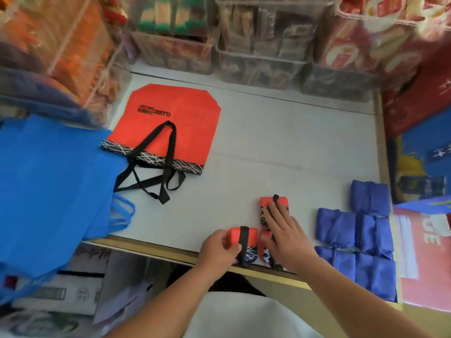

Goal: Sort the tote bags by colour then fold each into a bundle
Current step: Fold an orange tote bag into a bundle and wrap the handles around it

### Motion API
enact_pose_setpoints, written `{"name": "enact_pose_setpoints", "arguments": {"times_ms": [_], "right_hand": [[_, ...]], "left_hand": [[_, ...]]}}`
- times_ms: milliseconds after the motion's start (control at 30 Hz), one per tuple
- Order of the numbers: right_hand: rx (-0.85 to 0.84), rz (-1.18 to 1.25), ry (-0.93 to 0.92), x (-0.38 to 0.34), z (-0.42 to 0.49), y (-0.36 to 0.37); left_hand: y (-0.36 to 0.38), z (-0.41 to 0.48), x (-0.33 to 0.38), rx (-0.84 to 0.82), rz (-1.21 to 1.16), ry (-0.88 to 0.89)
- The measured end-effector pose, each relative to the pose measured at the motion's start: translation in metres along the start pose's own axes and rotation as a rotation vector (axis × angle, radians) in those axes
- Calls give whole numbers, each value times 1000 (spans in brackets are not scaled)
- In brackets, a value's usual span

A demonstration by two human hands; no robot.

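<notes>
Placing a folded red bundle at the table's (280, 142) near edge.
Blue totes (48, 186) wait left, a flat red tote (168, 128) beyond, navy bundles (358, 242) right. The left hand (218, 250) grips a red bundle (244, 236); the right hand (285, 235) presses flat on two more (273, 202). Next, probably: fold the flat one.

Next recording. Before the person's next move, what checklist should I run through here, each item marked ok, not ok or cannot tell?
1. Left hand grips the held red bundle: ok.
2. Right hand rests flat on the far red bundle and near red bundle: ok.
3. Red bundles kept apart from the dark blue bundles: ok.
4. Every red tote folded: not ok, the flat red tote lies unfolded on the table.
5. Blue totes folded: not ok, they lie unfolded at the left.
6. Strap wrap on the held red bundle secure: cannot tell.
</notes>
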State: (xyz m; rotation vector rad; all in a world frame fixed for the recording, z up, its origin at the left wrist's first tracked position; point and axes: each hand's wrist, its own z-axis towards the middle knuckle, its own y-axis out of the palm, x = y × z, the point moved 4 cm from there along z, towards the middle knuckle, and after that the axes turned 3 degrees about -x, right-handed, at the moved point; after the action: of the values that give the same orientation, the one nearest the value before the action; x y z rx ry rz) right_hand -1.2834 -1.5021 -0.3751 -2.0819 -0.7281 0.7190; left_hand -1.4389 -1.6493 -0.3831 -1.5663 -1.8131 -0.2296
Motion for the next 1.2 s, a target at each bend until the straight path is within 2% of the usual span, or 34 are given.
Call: {"name": "enact_pose_setpoints", "arguments": {"times_ms": [267, 433, 500, 600, 700, 833, 900, 1000, 1067, 1200], "right_hand": [[87, 101, 16, 2, -21, -1], [284, 230, -5, -16, -17, -32], [307, 264, -17, -33, -10, -50], [120, 219, -68, -63, 7, -54], [-71, 187, 16, -82, 18, -39], [-147, 186, 152, -93, 20, -37], [-111, 190, 190, -98, 27, -47], [-92, 265, 238, -115, 49, -68], [-101, 389, 271, -130, 66, -79], [11, 708, 344, -155, 98, -90]], "left_hand": [[15, -5, 9, 15, -24, 28], [-23, -11, 7, 31, -23, -20], [-47, -9, 8, 40, 0, -13], [-89, -4, 10, 80, 8, -2], [-124, 1, 9, 112, 31, 7], [-147, 9, 6, 61, 50, 43], [-161, 19, 11, 68, 96, 107], [-192, 47, 29, 178, 252, 276], [-214, 65, 47, 282, 337, 420], [-232, 98, 88, 416, 534, 692]]}}
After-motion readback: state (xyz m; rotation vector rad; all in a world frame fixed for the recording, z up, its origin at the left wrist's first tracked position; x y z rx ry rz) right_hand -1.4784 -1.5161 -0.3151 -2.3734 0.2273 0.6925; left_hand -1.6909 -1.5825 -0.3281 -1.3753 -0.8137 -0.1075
